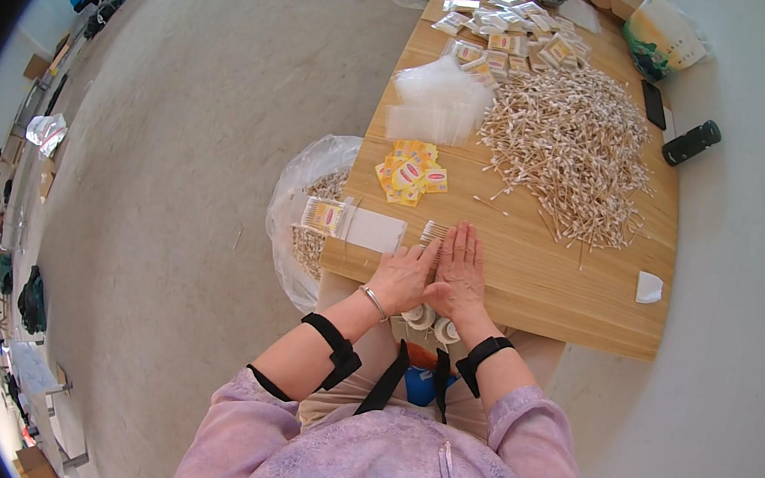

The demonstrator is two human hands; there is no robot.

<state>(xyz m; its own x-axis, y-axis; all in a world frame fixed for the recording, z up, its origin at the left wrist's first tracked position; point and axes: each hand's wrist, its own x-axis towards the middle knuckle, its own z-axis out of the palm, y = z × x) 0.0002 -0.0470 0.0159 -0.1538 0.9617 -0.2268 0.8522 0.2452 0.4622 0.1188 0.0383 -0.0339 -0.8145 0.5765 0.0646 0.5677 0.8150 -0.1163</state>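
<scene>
A small row of cotton swabs [433, 232] lies on the wooden table by its near edge, partly hidden under my fingers. My left hand [402, 277] rests over the near left side of the swabs, fingers stretched forward. Flat against their right side is my right hand [462, 275], with its fingers straight and close together; the thumbs meet. Just left of my hands lies a white card or pouch [376, 231]. Beside that, a filled pack of cotton swabs [322, 216] with a yellow label sits at the table's left edge.
A big heap of loose cotton swabs [566, 152] covers the right middle. Clear bags [436, 100], yellow label cards [411, 174] and filled packs [513, 42] lie further back. A dark bottle [691, 143] and phone [654, 105] are near the wall. A plastic sack [299, 173] stands left.
</scene>
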